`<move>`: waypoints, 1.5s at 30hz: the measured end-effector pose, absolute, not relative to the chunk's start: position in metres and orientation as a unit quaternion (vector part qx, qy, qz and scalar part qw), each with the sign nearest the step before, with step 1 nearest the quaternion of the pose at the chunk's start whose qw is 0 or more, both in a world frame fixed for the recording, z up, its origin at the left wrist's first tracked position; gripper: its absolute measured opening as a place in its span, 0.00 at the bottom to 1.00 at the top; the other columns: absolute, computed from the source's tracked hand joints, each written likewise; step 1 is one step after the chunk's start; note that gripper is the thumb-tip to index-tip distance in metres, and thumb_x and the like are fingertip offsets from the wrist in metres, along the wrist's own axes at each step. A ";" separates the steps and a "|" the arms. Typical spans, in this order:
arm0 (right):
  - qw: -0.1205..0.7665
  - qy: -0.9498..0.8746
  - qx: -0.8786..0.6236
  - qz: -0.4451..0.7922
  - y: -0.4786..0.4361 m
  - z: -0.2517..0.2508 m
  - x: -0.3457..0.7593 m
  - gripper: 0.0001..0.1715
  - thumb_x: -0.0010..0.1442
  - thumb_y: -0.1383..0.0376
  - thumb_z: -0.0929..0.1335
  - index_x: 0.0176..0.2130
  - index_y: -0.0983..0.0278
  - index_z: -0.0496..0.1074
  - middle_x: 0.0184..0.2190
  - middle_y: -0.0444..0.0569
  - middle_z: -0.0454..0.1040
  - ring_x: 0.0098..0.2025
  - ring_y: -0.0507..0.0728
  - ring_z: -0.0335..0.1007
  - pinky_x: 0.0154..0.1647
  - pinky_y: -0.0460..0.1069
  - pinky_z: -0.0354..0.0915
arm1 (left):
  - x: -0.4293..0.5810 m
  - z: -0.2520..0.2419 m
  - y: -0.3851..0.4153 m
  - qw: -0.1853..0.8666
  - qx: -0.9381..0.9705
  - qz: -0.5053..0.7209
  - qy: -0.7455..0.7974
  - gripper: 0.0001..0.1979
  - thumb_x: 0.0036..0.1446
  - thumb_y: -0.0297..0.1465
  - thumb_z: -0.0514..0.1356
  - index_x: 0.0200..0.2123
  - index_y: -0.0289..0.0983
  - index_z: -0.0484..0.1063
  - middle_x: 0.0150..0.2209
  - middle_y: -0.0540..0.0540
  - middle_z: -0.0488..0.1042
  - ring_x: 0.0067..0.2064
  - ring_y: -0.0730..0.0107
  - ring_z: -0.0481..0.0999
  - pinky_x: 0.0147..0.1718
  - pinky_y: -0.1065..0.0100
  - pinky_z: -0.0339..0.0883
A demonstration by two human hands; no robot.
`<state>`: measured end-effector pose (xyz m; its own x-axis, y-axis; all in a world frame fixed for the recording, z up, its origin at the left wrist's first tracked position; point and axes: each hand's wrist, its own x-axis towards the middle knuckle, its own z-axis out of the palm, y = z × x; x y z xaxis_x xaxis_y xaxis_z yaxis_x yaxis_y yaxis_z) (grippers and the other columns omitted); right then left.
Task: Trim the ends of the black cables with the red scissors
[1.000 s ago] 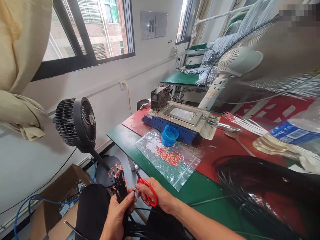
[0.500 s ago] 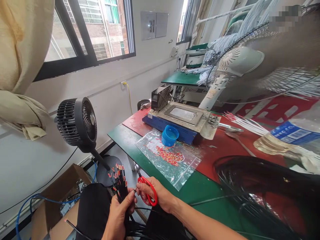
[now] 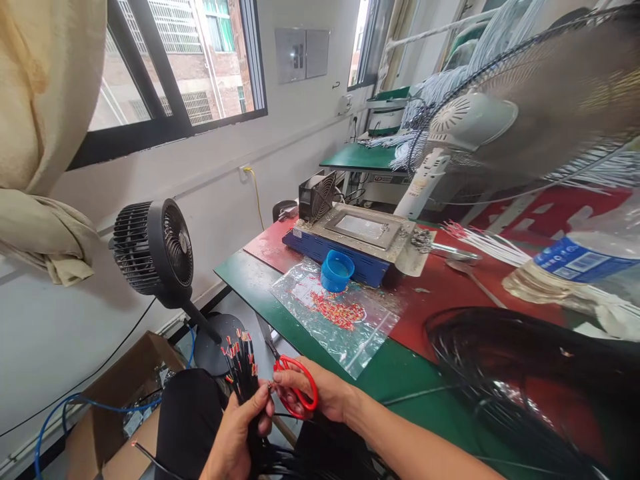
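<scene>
A bundle of black cables [image 3: 242,373] stands upright in my left hand [image 3: 240,427], its ends split into red and pale wire tips. The fingers are wrapped round it, above my lap. In my right hand [image 3: 320,390] is a pair of red-handled scissors [image 3: 311,380], fingers through the loops and the dark blades pointing up and away. My right thumb and fingertips meet my left fingertips at a small wire end beside the bundle; its details are too small to make out. The rest of the cables hang down over my lap.
On the table [image 3: 420,383] lies a plastic bag [image 3: 365,347] with red and yellow scraps and a blue cup [image 3: 337,272]. Behind is a blue-sided heating plate [image 3: 340,257]. A black cable coil [image 3: 480,373] and a bottle [image 3: 560,267] are right. A black fan [image 3: 155,250] and a cardboard box [image 3: 120,400] stand left.
The view has shifted slightly. Both hands stay close together, still holding the cable bundle and the scissors; the wire tips lean a little differently.
</scene>
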<state>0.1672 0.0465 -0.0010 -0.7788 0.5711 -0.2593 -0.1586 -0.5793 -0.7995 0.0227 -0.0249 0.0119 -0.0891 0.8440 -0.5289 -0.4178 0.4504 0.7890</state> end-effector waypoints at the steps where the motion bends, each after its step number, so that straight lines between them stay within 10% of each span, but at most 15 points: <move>1: 0.215 -0.408 -0.250 0.851 0.047 0.000 0.168 0.22 0.46 0.53 0.70 0.21 0.69 0.66 0.12 0.40 0.62 0.13 0.46 0.56 0.12 0.41 0.50 | 0.022 0.012 -0.025 0.653 0.195 0.481 0.552 0.11 0.46 0.36 0.61 0.29 0.33 0.68 0.17 0.53 0.64 0.17 0.82 0.55 0.18 0.73 0.45; 45: 0.245 -0.524 -0.259 0.774 0.042 0.007 0.165 0.26 0.48 0.47 0.68 0.26 0.69 0.70 0.19 0.42 0.68 0.16 0.44 0.54 0.16 0.41 0.50 | 0.025 0.010 -0.026 0.647 0.171 0.518 0.533 0.11 0.46 0.37 0.61 0.27 0.33 0.68 0.19 0.53 0.62 0.19 0.81 0.54 0.19 0.73 0.48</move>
